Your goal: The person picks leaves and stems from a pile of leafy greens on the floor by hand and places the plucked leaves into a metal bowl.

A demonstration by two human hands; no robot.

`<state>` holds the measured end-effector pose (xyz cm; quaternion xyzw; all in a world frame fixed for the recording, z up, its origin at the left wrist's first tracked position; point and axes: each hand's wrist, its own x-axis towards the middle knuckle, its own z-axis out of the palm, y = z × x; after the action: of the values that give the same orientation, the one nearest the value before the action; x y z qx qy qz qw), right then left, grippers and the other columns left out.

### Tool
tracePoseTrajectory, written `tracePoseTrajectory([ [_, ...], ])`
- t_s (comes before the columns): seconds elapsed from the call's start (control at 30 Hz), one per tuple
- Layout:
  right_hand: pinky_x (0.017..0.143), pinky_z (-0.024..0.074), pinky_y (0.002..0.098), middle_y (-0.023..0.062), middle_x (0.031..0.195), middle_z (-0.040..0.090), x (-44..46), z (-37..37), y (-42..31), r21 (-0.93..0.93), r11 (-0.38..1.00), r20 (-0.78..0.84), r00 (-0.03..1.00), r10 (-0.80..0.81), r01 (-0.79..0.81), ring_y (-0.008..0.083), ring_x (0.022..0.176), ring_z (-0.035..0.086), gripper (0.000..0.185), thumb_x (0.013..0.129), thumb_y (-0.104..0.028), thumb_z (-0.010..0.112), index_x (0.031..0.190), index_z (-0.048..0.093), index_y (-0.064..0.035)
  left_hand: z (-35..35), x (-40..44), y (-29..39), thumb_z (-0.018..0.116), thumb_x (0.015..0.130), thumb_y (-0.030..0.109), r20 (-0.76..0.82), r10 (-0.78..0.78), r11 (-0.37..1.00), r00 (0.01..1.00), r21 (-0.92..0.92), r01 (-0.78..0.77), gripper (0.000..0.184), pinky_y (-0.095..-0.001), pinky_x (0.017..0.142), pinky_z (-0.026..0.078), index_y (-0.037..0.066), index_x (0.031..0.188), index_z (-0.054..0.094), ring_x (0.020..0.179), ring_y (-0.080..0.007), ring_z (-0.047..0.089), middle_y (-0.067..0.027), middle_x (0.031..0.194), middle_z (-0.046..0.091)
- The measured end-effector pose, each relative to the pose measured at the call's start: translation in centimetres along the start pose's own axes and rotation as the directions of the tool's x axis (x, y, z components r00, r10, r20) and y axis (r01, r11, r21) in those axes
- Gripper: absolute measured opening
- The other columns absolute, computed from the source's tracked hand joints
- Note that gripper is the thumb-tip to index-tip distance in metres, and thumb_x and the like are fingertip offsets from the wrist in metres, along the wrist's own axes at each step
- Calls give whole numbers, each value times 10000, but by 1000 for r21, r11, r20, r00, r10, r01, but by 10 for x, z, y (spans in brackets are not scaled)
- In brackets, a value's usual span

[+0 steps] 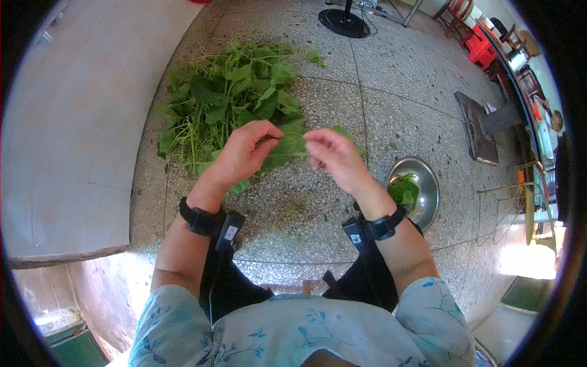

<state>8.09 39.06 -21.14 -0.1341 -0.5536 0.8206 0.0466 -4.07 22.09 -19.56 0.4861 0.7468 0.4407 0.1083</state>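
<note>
In the head view, my left hand (249,150) is closed in a pinch on a leafy green stem, its thumb and forefinger at the upper part. A broad leaf (286,148) of that stem spreads between my two hands. My right hand (335,158) faces it, fingers curled and pinched on the other end; exactly what lies between these fingertips is partly hidden. Just beyond my left hand, a large heap of leafy green vine shoots (229,92) lies on the floor. Right of my right forearm stands a steel bowl (433,194) with some green leaves (403,192) inside.
A pale raised slab (79,134) runs along the left. At the top stands a round black base (343,22) with a cable. To the right are a dark flat platform (476,128), a wire rack (507,205) and a red stool (481,48).
</note>
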Motion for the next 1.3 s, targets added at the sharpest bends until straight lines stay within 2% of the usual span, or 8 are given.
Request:
tracePoseTrajectory([
  [0.07, 503, 399, 201, -8, 651, 520, 0, 6, 2, -315, 948, 129, 992, -13, 54, 63, 563, 489, 167, 799, -168, 551, 876, 553, -20, 1, -1, 4, 543, 739, 13, 42, -21, 999, 999, -36, 23, 145, -286, 661, 424, 16, 884, 536, 750, -201, 537, -99, 805, 548],
  [0.3, 505, 393, 195, -8, 646, 530, -7, 10, -3, -367, 927, 145, 989, -27, 79, 58, 564, 487, 146, 800, -156, 545, 823, 566, -13, 1, -2, 10, 549, 741, 18, 83, -3, 991, 997, -135, 14, 122, -276, 685, 418, 17, 862, 559, 762, -176, 535, -77, 793, 556],
  [0.53, 469, 358, 194, 2, 626, 504, -8, 12, -5, 171, 975, 92, 988, 126, -140, 73, 531, 469, 84, 779, -93, 546, 827, 536, -25, 14, -5, 17, 588, 702, 53, -26, 62, 996, 998, 67, -60, 132, -311, 598, 441, 31, 831, 564, 677, -249, 545, -109, 739, 569],
  [0.6, 465, 354, 196, 4, 626, 499, -8, 12, -3, 270, 949, 109, 985, 136, -161, 75, 528, 468, 76, 777, -82, 542, 826, 531, -26, 16, -5, 19, 594, 707, 15, 5, -36, 999, 999, -22, 36, 155, -266, 602, 443, 13, 859, 565, 682, -170, 557, -71, 746, 561],
  [0.83, 458, 337, 210, 9, 612, 482, -5, 13, 3, 321, 908, 122, 963, 242, -269, 95, 520, 465, 37, 765, -63, 538, 774, 517, -34, 30, -9, 11, 562, 746, -4, -27, -87, 929, 996, -362, 71, 110, -232, 632, 456, -6, 855, 552, 704, -111, 547, -39, 779, 571],
  [1.1, 516, 388, 265, 60, 662, 508, -3, -9, 11, 358, 903, 32, 970, 242, -237, 149, 579, 491, 35, 735, -68, 500, 743, 506, -34, 17, 0, -1, 507, 813, 74, -106, -341, 519, 934, -850, 93, 66, -278, 663, 485, 45, 873, 507, 778, -134, 550, -74, 901, 569],
  [1.2, 632, 438, 307, 148, 827, 542, -3, -21, 12, 752, 646, 41, 986, 160, -136, 225, 713, 505, 76, 702, -57, 449, 736, 502, -15, 5, 0, -2, 489, 825, 94, -153, -375, 444, 914, -896, 32, 74, -307, 651, 491, 54, 887, 496, 800, -169, 555, -91, 932, 560],
  [1.3, 645, 443, 309, 152, 849, 534, -4, -29, 8, 834, 544, 68, 996, 65, -93, 234, 727, 508, 90, 699, -63, 437, 725, 505, -10, -9, 0, 6, 480, 828, 94, -244, -390, 416, 888, -907, -66, 84, -313, 639, 491, 47, 897, 491, 807, -194, 558, -110, 946, 551],
])
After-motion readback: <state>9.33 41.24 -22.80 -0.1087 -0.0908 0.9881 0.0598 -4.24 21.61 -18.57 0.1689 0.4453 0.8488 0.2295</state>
